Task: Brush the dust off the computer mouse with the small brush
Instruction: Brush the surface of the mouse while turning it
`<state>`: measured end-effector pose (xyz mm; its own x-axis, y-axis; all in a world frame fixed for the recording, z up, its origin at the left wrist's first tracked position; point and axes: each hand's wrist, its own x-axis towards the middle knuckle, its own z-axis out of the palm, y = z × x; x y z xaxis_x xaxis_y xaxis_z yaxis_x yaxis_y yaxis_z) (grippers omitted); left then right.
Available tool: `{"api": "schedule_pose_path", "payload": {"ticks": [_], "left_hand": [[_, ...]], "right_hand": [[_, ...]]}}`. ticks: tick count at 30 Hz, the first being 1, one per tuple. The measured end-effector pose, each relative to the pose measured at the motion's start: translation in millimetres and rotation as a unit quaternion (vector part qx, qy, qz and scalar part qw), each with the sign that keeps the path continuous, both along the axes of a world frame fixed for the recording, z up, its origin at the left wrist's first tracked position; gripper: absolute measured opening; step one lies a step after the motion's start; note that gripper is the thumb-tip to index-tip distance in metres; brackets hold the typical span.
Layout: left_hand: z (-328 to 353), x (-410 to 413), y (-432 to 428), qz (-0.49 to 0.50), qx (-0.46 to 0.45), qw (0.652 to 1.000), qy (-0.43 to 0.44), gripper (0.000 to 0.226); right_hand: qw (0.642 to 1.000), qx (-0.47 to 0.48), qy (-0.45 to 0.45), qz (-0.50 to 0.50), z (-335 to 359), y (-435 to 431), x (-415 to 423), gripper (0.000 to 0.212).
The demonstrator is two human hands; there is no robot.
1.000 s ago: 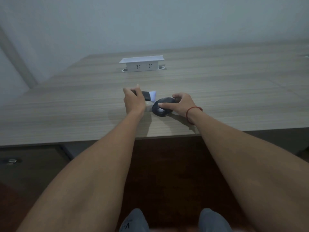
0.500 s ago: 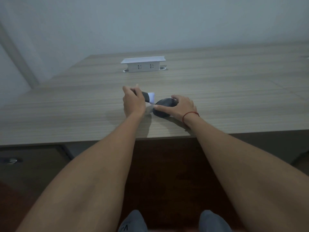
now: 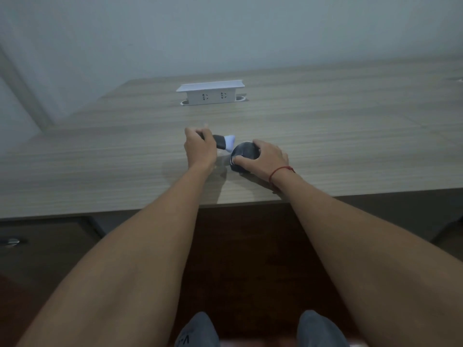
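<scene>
A dark computer mouse [image 3: 243, 153] is tipped up on its side on the wooden desk [image 3: 350, 136], held by my right hand [image 3: 265, 159], whose thumb and fingers wrap its edges. My left hand [image 3: 200, 149] is closed around the dark handle of a small brush [image 3: 223, 142]. The brush points right, and its pale bristles touch the upper left edge of the mouse. A red string circles my right wrist.
A white pop-up socket box [image 3: 211, 93] stands on the desk behind my hands. The desk's front edge runs just below my wrists. A dark cabinet with a metal handle [image 3: 10, 242] sits low on the left. My knees show at the bottom.
My right hand has turned the mouse more upright, so more of its rounded face shows. The brush stayed at the mouse's upper left edge, shifting only slightly.
</scene>
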<state>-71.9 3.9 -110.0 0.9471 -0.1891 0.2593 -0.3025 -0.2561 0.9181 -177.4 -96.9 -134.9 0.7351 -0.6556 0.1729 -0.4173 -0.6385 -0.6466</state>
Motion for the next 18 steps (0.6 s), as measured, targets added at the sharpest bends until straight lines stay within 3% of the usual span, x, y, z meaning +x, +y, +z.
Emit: {"api": "schedule_pose_path", "payload": {"ticks": [2, 5, 9, 14, 18], "left_hand": [[3.8, -4.6, -6.2, -0.017, -0.03, 0.999, 0.01, 0.022], [-1.6, -8.3, -12.0, -0.047, 0.017, 0.999, 0.009, 0.023], [-9.0, 0.5, -3.2, 0.027, 0.062, 0.998, 0.011, 0.024], [-4.5, -0.5, -2.8, -0.008, -0.01, 0.999, -0.046, 0.021], [-7.9, -4.8, -8.4, -0.037, 0.007, 0.998, -0.048, 0.021]], "right_hand": [[1.0, -0.013, 0.02, 0.016, -1.8, -0.8, 2.8, 0.065], [0.998, -0.033, 0.04, 0.027, -5.8, -1.7, 6.2, 0.067], [0.997, -0.059, 0.046, 0.015, -7.9, -0.8, 6.2, 0.098], [0.997, -0.056, 0.051, 0.02, -4.2, -3.2, 6.0, 0.088], [0.999, -0.03, 0.025, 0.031, -4.3, -1.7, 3.1, 0.072]]}}
